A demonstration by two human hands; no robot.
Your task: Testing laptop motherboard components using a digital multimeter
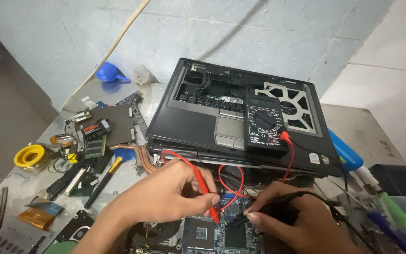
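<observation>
— Cluttered bench, grey wall behind. Grips?
— My left hand (165,195) pinches the red probe (202,184), right hand (297,218) pinches the black probe (259,209); both tips on the motherboard (229,230) below the multimeter (265,123).

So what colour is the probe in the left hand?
Red: the probe in the left hand shows clearly in the head view.
</observation>
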